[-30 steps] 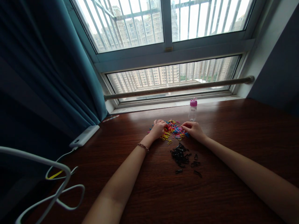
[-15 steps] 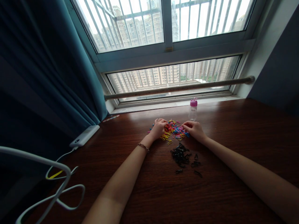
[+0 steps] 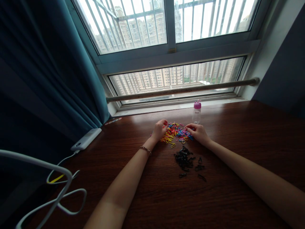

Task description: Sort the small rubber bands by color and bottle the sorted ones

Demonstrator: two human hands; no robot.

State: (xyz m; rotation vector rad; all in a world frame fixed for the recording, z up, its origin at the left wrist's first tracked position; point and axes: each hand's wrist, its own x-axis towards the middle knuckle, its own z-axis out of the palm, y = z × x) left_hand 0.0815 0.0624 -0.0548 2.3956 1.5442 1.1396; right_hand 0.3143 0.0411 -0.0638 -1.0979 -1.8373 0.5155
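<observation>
A pile of small, bright elastic hair bands (image 3: 175, 133) in yellow, red, pink and blue lies on the brown table. At its left edge is my left hand (image 3: 159, 129), fingers bent and a gap showing between thumb and forefinger. My right hand (image 3: 196, 131) rests at the pile's right side, thumb and forefinger pinched together; whatever is between them is too small to make out. Closer to me sits a separate heap of black hair bands (image 3: 184, 157), with several loose black ones to its right and below.
Behind my right hand stands a clear bottle (image 3: 196, 115) with a pink lid. A white power bank (image 3: 87, 139) with a cable lies by the blue curtain (image 3: 90, 79) at left. White tubing (image 3: 64, 187) loops at lower left. Beyond the table (image 3: 143, 197) is a window.
My left hand has shifted slightly left, off the coloured pile, uncovering more of its left side. My right hand has moved a touch left and otherwise stays put.
</observation>
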